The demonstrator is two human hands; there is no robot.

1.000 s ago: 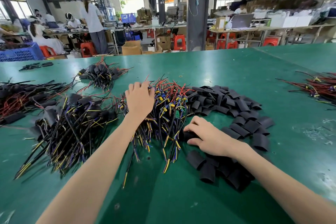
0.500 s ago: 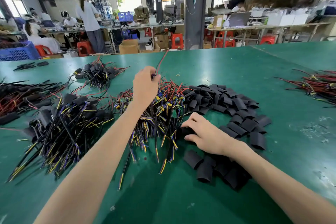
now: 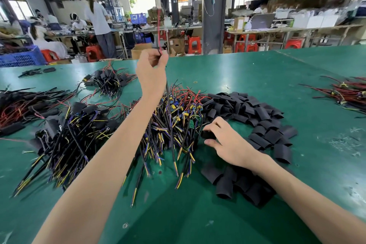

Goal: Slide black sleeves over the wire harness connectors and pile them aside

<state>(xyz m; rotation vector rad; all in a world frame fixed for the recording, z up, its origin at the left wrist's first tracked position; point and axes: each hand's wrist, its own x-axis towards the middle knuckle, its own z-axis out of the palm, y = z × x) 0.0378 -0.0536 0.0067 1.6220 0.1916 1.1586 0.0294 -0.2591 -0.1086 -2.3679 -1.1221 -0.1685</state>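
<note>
Pinched one harness (image 3: 159, 31) in left hand (image 3: 151, 69), high at upper centre, and one sleeve (image 3: 208, 134) in right hand (image 3: 227, 142) beside the sleeve pile (image 3: 257, 113), likely risking tangled wires dragging the heap (image 3: 174, 117) along.

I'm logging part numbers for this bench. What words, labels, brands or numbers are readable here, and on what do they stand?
No text here can be read.
Cardboard box under the far benches: any print is too blurred.
Box on the far bench: markings too small to read.
Small green piece in the wire harness pile: too small to tell.
Black sleeves: no print shows.
</note>
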